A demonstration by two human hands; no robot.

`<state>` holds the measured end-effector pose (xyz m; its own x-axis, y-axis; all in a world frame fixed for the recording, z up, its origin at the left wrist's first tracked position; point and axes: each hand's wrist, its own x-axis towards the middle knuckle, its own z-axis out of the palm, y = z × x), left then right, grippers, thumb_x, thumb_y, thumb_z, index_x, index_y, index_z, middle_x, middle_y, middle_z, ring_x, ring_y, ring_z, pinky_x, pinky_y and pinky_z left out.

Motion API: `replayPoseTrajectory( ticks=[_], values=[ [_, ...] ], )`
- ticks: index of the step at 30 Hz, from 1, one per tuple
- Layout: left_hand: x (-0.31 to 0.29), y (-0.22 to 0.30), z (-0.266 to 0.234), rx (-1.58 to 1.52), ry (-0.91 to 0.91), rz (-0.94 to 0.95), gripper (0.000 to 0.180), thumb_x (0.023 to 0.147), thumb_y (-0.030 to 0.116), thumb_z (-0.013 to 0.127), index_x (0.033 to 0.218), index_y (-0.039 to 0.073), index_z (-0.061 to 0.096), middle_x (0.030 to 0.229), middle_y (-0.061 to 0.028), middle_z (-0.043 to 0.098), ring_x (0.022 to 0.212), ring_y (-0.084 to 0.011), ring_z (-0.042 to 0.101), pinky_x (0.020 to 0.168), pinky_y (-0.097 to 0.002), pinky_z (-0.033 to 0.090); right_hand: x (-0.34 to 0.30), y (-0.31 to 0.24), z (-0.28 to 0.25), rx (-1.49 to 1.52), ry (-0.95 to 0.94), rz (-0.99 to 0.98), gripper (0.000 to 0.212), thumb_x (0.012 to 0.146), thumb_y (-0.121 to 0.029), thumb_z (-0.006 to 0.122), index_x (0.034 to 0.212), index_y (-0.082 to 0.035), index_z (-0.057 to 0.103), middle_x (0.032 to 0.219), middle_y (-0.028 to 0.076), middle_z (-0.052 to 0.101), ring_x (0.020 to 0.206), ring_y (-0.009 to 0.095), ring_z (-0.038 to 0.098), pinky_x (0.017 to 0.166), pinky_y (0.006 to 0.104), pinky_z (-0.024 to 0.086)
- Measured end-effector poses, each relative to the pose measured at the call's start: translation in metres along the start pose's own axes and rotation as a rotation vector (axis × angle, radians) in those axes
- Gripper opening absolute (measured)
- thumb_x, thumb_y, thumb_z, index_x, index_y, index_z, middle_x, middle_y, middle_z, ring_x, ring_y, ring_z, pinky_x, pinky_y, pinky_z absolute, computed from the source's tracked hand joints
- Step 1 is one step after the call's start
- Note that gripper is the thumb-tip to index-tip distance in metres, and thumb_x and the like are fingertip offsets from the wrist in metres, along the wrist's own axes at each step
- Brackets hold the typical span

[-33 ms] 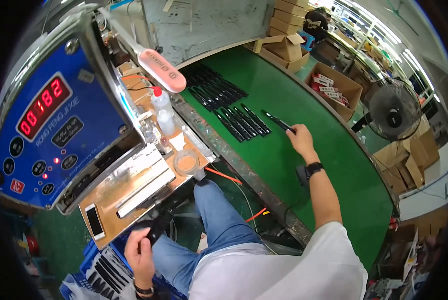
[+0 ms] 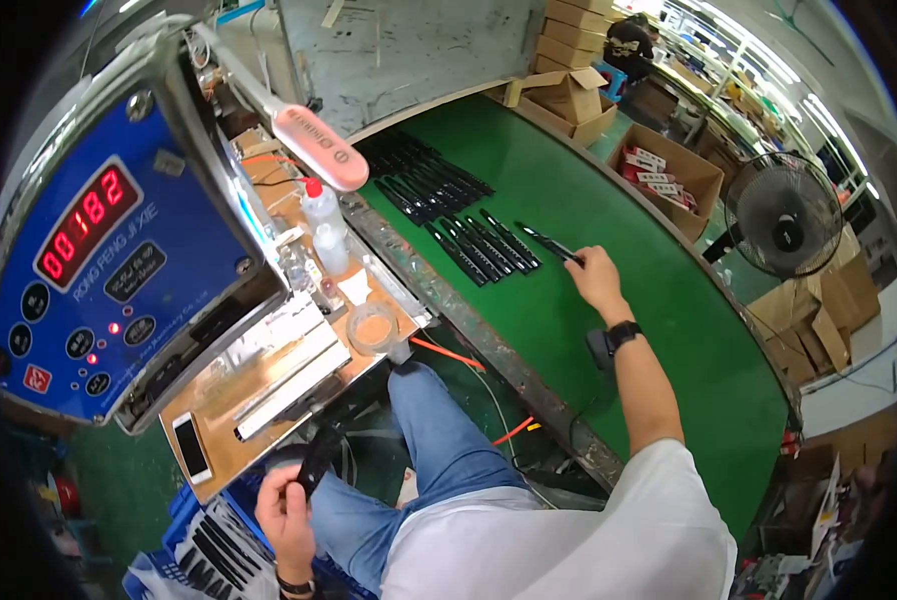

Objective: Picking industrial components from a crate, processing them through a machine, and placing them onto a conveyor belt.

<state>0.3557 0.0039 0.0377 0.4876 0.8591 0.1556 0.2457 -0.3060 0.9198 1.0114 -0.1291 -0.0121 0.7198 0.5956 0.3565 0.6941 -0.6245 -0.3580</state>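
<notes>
My right hand (image 2: 602, 282) is closed around one end of a slim glossy black strip (image 2: 549, 241), its other end pointing up and left over the green worktop (image 2: 659, 380). Just left of it lie several similar black strips (image 2: 481, 247) side by side, with a denser batch (image 2: 429, 180) farther back. Low on the left, beside my thigh, my left hand (image 2: 285, 515) grips a dark, elongated black piece (image 2: 320, 458) between thumb and fingers. Its exact kind is not clear. Below that hand, more black strips (image 2: 224, 548) lie among white wrapping in a blue crate (image 2: 181, 507).
A blue control box (image 2: 119, 250) with a red display stands at left. The small wooden bench holds a white phone (image 2: 191, 448), a tape roll (image 2: 373, 327) and a red-capped bottle (image 2: 321, 205). A pink device (image 2: 321, 148) overhangs it. Cartons (image 2: 669, 180) and a fan (image 2: 784, 215) stand right.
My left hand has shifted slightly right and down with its black piece, which shows more plainly. The right hand with its strip has moved slightly left and up.
</notes>
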Motion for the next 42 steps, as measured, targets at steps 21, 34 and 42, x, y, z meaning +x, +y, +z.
replayPoseTrajectory(
  ticks=[21, 34, 42],
  values=[
    [-0.003, -0.020, -0.034, -0.006, 0.088, -0.156, 0.034, 0.116, 0.026, 0.053, 0.137, 0.000, 0.058, 0.103, -0.0103, 0.065, 0.077, -0.0182, 0.059, 0.071, -0.0308, 0.051, 0.028, -0.028, 0.054, 0.243, -0.177, -0.047, 0.052, 0.083, 0.000, 0.062, 0.135, 0.001, 0.068, 0.126, 0.026, 0.063, 0.118, 0.045, 0.064, 0.105, 0.0496, 0.054],
    [0.143, 0.068, -0.047, 0.865, 0.145, 0.496, 0.031, 0.099, 0.019, 0.072, 0.127, 0.006, 0.071, 0.101, -0.0200, 0.075, 0.090, -0.0431, 0.071, 0.079, -0.0477, 0.056, 0.046, 0.010, 0.051, 0.497, -0.222, 0.153, 0.069, 0.083, -0.003, 0.068, 0.151, -0.003, 0.056, 0.110, 0.010, 0.069, 0.099, 0.022, 0.066, 0.090, 0.0355, 0.055],
    [0.141, 0.085, -0.028, 0.806, 0.014, 0.212, 0.046, 0.095, 0.031, 0.075, 0.134, 0.009, 0.070, 0.128, -0.0174, 0.070, 0.116, -0.0414, 0.065, 0.100, -0.0518, 0.050, 0.042, -0.003, 0.046, 0.529, -0.234, 0.187, 0.067, 0.085, 0.000, 0.064, 0.152, -0.003, 0.056, 0.106, 0.007, 0.067, 0.096, 0.019, 0.063, 0.090, 0.0331, 0.053]
  ],
)
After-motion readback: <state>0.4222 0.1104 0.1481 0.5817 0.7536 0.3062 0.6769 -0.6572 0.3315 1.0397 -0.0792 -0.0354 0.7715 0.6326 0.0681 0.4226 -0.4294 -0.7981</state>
